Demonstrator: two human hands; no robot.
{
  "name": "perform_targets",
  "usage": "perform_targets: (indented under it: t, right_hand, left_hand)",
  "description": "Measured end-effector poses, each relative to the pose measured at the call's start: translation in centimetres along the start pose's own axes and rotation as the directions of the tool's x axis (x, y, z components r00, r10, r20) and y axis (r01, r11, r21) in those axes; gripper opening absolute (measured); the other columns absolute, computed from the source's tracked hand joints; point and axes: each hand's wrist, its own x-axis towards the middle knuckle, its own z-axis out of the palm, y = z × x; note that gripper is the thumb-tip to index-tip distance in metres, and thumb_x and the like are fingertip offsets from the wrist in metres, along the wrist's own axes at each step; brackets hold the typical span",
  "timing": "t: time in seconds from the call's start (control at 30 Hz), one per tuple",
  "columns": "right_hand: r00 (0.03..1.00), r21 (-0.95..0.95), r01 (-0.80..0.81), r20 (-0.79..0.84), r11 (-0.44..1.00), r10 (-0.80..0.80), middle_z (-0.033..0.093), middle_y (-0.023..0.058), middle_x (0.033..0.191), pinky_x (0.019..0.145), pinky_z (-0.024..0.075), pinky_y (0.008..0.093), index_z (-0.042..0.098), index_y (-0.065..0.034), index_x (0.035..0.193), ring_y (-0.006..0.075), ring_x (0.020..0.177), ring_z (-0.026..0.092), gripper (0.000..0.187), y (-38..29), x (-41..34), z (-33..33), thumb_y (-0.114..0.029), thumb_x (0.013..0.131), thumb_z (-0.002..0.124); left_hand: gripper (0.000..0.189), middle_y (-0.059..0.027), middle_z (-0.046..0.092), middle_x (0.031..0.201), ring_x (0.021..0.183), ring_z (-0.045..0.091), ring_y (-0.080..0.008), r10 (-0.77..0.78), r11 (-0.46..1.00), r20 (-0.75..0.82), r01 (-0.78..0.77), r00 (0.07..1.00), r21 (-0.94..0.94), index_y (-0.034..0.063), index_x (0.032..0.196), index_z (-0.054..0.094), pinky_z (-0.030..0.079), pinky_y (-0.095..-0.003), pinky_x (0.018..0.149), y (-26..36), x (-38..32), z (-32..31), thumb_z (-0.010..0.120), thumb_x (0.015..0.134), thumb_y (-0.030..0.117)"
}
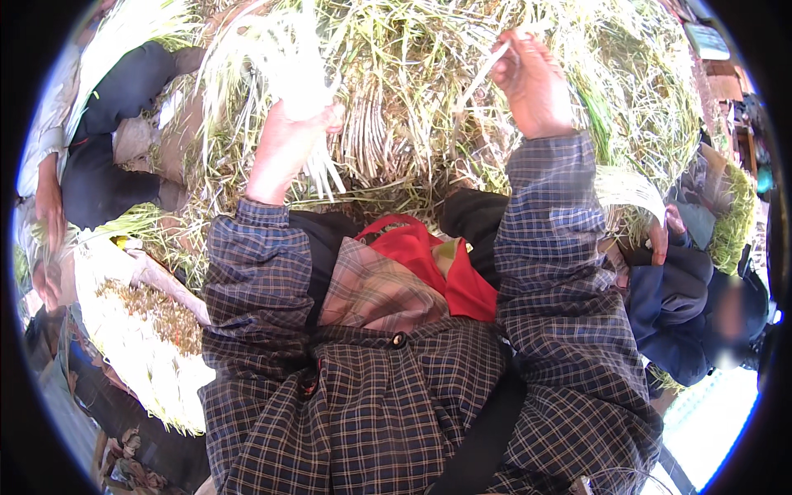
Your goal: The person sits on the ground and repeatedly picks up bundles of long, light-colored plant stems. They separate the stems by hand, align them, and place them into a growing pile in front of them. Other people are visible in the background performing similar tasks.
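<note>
A bunch of pale plant stalks [301, 71] is clasped in my left hand [294, 133], cut ends pointing down towards me. Strong light washes out much of the bunch. Up at the right, my right hand [531, 80] pinches a single whitish stalk [486, 74] between thumb and fingers. Beneath both hands spreads a wide heap of loose green and straw-coloured stalks [421, 74]. A row of stalks laid side by side [371, 127] lies in the heap between my hands.
At the right, a person in dark clothes [674, 309] holds a pale bundle [631, 189]. Another person's dark-trousered legs [111, 179] and hand [49, 201] are at the left. Bundled stalks with brown ends [148, 315] lie at my left. A red cloth [421, 253] covers my lap.
</note>
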Motion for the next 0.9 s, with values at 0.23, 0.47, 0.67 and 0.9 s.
perform_targets:
  t: [0.23, 0.47, 0.67, 0.9]
  right_hand:
    - [0.938, 0.039, -0.145, 0.325, 0.989, 0.125, 0.058, 0.0007, 0.073, 0.051, 0.0407, 0.0183, 0.058, -0.0065, 0.088, 0.0067, 0.054, 0.050, 0.013, 2.2, -1.5, 3.7, -0.016, 0.084, 0.050]
    - [0.940, -0.394, 0.014, 0.319, 0.919, 0.122, 0.055, 0.0018, 0.070, 0.056, 0.0408, 0.0176, 0.056, -0.0034, 0.095, 0.0059, 0.058, 0.049, 0.018, 2.7, -1.3, 3.6, -0.015, 0.084, 0.048]
    - [0.989, -0.186, -0.146, 0.002, 0.972, 0.149, 0.055, -0.0026, 0.076, 0.041, 0.0244, 0.0155, 0.050, -0.0098, 0.107, 0.0022, 0.047, 0.032, 0.030, 0.0, -1.8, 4.2, -0.030, 0.089, 0.037]
    - [0.689, -0.120, -0.375, 0.627, 0.919, 0.363, 0.043, -0.0024, 0.075, 0.045, 0.0314, 0.0154, 0.052, -0.0060, 0.104, 0.0039, 0.052, 0.036, 0.028, 3.3, -4.0, 6.3, -0.027, 0.088, 0.044]
  left_hand:
    - [0.022, -0.0109, 0.059, 0.092, 0.080, 0.058, -0.0166, 0.166, 0.920, 0.192, -0.082, 0.967, -0.384, -0.0020, 0.098, 0.053, 0.047, -0.0259, 0.070, 0.6, -0.8, 4.3, 0.056, 0.077, 0.002]
    - [0.021, -0.0089, 0.059, 0.089, 0.075, 0.058, -0.0155, -0.017, 0.905, 0.228, 0.112, 0.974, -0.410, -0.0008, 0.098, 0.054, 0.048, -0.0245, 0.064, 0.8, -0.8, 4.8, 0.055, 0.078, 0.005]
    - [0.032, -0.0108, 0.056, 0.095, 0.085, 0.056, -0.0225, -0.051, 0.826, 0.105, 0.101, 0.993, -0.555, 0.0010, 0.109, 0.043, 0.045, -0.0308, 0.072, 1.2, -1.1, 3.4, 0.052, 0.079, 0.009]
    - [0.023, -0.0115, 0.057, 0.092, 0.087, 0.057, -0.0227, -0.007, 0.684, 0.067, 0.054, 0.998, -0.728, -0.0005, 0.100, 0.049, 0.049, -0.0313, 0.069, 1.2, -0.7, 1.3, 0.054, 0.079, 0.006]
